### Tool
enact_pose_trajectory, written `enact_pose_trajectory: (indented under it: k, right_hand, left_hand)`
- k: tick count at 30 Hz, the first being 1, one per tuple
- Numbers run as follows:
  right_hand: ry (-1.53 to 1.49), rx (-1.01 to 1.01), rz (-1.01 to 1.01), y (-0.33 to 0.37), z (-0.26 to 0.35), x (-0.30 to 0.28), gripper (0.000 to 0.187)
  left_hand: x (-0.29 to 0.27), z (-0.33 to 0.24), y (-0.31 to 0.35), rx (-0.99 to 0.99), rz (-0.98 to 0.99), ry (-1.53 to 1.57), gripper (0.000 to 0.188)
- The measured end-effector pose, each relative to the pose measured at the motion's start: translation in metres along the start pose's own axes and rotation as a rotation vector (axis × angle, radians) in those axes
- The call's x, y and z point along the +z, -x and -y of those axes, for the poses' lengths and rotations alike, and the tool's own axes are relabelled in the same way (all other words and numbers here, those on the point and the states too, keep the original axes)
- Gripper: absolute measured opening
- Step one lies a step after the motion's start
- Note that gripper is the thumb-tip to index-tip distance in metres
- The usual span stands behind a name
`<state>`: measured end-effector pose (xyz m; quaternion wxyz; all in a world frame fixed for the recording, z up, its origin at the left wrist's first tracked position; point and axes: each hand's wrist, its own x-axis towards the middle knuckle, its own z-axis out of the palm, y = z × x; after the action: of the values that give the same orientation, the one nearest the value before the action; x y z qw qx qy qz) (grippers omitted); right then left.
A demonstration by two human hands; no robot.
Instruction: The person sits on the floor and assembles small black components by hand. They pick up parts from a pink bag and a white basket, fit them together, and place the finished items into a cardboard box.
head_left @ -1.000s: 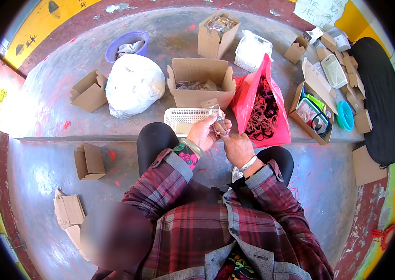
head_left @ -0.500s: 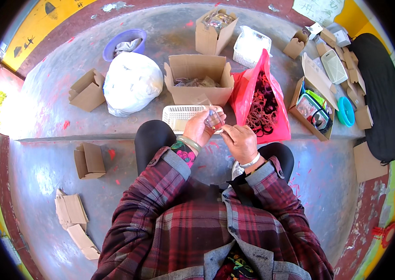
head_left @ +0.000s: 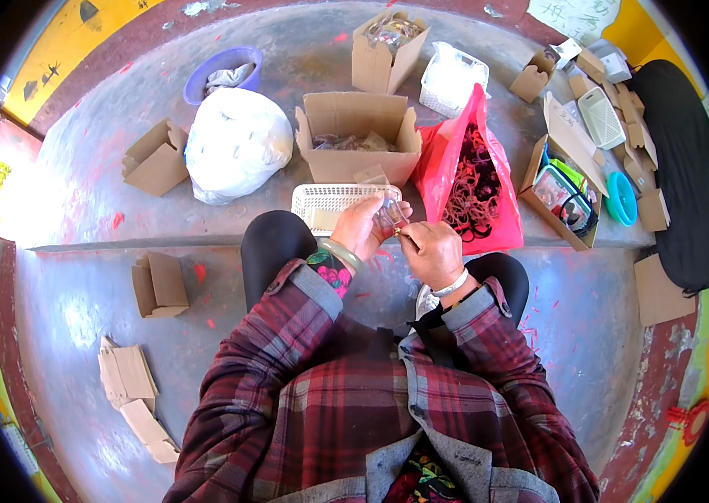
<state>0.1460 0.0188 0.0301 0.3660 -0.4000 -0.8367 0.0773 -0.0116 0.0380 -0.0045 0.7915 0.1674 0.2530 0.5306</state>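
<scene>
Two hands meet in front of us, just above the near edge of the white plastic basket [head_left: 329, 201]. Our left hand [head_left: 360, 228] is closed around a small clear plastic packet [head_left: 390, 214], which it keeps upright between thumb and fingers. Our right hand [head_left: 430, 251] is pinched on something very small at the mouth of this packet; we cannot tell what it is, only that it shows a yellowish spot.

We think the main danger is a slip. The packet is thin, glossy film, so it can slide or crumple if the left hand presses too hard, and the small piece can fall onto the grey concrete floor [head_left: 103, 335], where the red paint spots would hide it. The red plastic bag [head_left: 455, 168] at the right stands open and soft, full of dark, tangled elastic bands [head_left: 472, 180]; an elbow could tip it over the step.

The open cardboard box [head_left: 359, 138] beyond the basket is stiff and matte, with its flaps up. The basket is a rigid rectangular lattice. Far left lies a round, knotted white bag [head_left: 233, 142], smooth and slightly shiny, and behind it a purple bowl [head_left: 220, 71]. Flat folded cardboard pieces [head_left: 132, 381] lie near left.
</scene>
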Motion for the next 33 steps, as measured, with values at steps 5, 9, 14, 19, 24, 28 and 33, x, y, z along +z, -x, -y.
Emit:
enact_pose_trajectory:
  k: [5, 9, 14, 19, 24, 28, 33]
  right_hand:
    - [0.164, -0.098, 0.067, -0.001, -0.005, -0.006, 0.011]
    - [0.296, -0.18, 0.141, -0.003, -0.001, -0.01, 0.008]
    - [0.357, -0.232, 0.19, -0.002, 0.001, -0.012, 0.006]
    - [0.345, -0.232, 0.216, -0.001, -0.001, -0.011, 0.006]
    - [0.231, -0.101, 0.177, -0.001, -0.001, -0.007, 0.008]
    - [0.155, -0.071, 0.157, -0.003, 0.002, -0.008, 0.013]
    - [0.113, -0.061, 0.131, -0.005, 0.003, -0.009, 0.015]
  left_hand:
    - [0.011, -0.008, 0.007, -0.042, -0.073, -0.035, 0.024]
    - [0.009, -0.006, 0.005, -0.055, -0.089, -0.109, 0.026]
    - [0.002, -0.004, 0.001, -0.048, -0.079, -0.164, 0.026]
    - [0.007, -0.007, 0.005, -0.072, -0.106, -0.14, 0.02]
    - [0.013, -0.008, 0.006, -0.073, -0.169, -0.142, 0.02]
    - [0.011, -0.004, 0.005, -0.055, -0.179, -0.123, 0.02]
    - [0.01, -0.003, 0.005, -0.028, -0.201, -0.09, 0.02]
